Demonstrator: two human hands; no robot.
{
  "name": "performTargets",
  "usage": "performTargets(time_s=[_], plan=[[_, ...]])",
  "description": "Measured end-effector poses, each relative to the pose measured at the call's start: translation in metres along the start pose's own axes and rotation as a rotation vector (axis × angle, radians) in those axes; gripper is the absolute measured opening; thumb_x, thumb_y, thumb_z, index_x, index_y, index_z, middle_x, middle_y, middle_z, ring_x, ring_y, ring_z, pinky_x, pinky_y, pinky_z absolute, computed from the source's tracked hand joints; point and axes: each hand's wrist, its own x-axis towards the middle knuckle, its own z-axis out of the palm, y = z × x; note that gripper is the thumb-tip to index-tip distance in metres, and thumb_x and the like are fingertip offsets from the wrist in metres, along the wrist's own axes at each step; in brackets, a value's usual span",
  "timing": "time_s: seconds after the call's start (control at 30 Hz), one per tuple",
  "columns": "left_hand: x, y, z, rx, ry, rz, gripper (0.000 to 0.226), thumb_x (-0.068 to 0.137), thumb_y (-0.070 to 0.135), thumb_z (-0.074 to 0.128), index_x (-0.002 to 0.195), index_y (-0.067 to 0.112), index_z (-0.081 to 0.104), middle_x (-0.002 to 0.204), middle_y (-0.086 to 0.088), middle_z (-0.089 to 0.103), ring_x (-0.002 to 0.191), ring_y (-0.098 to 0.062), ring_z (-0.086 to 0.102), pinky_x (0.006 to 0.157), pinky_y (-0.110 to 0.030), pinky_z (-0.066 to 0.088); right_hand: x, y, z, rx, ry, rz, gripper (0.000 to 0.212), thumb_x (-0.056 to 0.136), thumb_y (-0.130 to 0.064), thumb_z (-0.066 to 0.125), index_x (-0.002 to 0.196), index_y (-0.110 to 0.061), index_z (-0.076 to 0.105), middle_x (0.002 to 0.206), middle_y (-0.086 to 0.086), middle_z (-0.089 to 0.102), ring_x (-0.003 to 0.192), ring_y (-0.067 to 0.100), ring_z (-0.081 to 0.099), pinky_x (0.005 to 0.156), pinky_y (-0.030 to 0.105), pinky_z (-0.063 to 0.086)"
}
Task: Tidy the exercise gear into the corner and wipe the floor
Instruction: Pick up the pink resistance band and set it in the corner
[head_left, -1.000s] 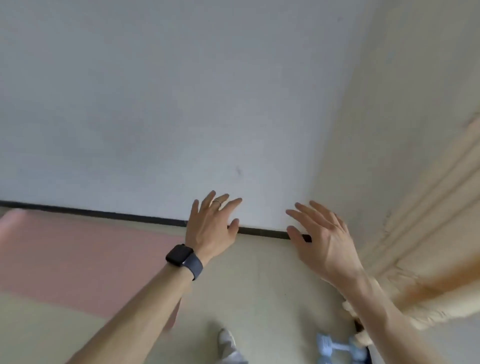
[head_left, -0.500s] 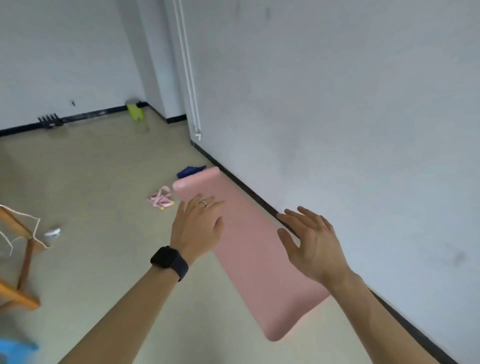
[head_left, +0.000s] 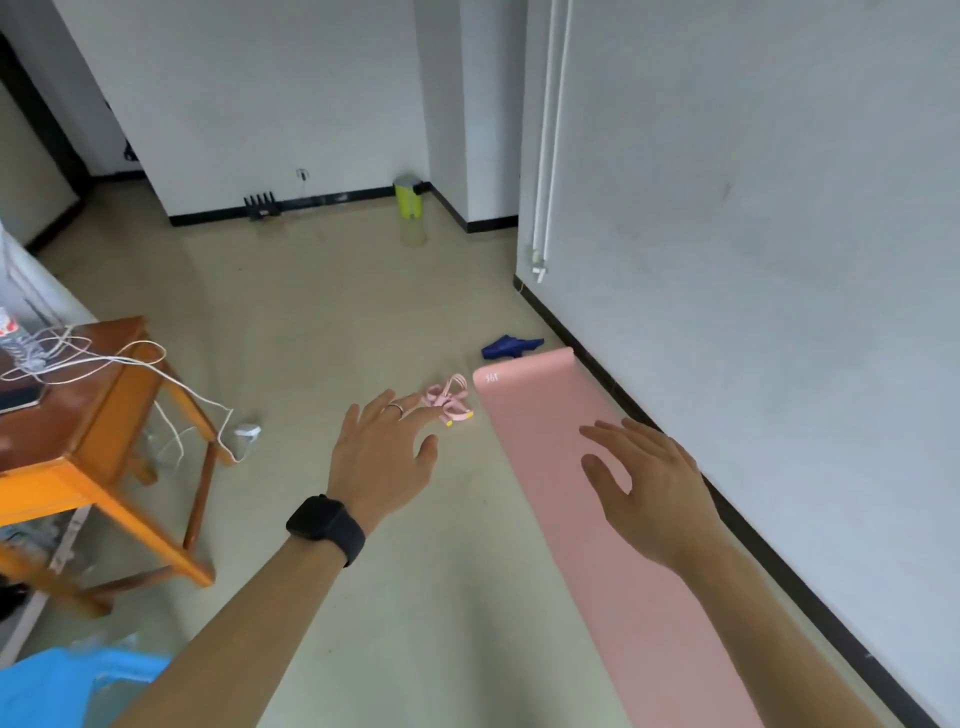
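Note:
A long pink exercise mat (head_left: 550, 431) lies flat on the floor along the right wall. Just left of its far end sits a small pink band bundle with yellow tips (head_left: 450, 400), and a dark blue cloth-like item (head_left: 509, 347) lies beyond the mat's end. My left hand (head_left: 382, 454), with a ring and a black watch on the wrist, hovers over the floor with fingers spread and holds nothing. My right hand (head_left: 644, 486) is raised over the mat, fingers spread, also empty.
An orange wooden table (head_left: 88, 441) with white cords stands at the left. A blue plastic object (head_left: 72, 686) is at the bottom left. A yellow-green bin (head_left: 408, 200) stands at the far wall. White pipes (head_left: 548, 135) run down the right wall's corner.
The view has swung left from the wall corner to the open room. Both hands stay raised and empty; the mat's far end, the band and the table have come into view.

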Motion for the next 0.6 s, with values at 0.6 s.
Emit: performTargets(time_s=[0.6], plan=[[0.331, -0.246, 0.076, 0.014, -0.057, -0.295, 0.042, 0.096, 0.038, 0.051, 0.138, 0.038, 0.053, 0.147, 0.008, 0.050, 0.144, -0.018, 0.032, 0.117, -0.045, 0.026, 0.407, -0.018, 0.227, 0.045, -0.276, -0.097, 0.037, 0.098, -0.042, 0.052, 0.134, -0.035, 0.059, 0.139, -0.013, 0.058, 0.139, 0.019, 0.044, 0.114, 0.045, 0.033]])
